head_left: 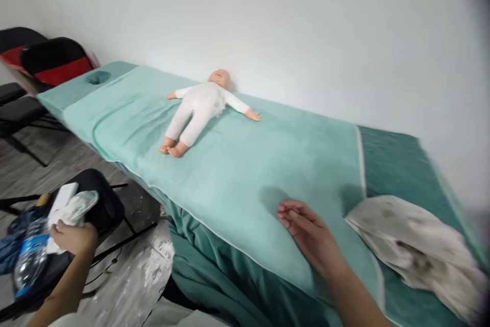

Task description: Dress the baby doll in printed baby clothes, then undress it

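Note:
A baby doll [202, 102] in a white suit lies on its back on a treatment bed, arms spread and bare feet towards me. At the lower left, my left hand [74, 237] is closed on a crumpled white diaper [74, 209] with pale green marks, over a black chair. My right hand [306, 230] hovers above the front of the light green bed cover [245, 174]. Its fingers are loosely curled together, the thumb against them, with nothing in them.
A clear bottle [28, 260] with a blue label and a white box [65, 194] lie on the black chair [99, 194]. A crumpled, patterned cloth [413, 245] is at the bed's right end. Black and red folding chairs [57, 61] stand far left; a white wall [306, 36] runs behind.

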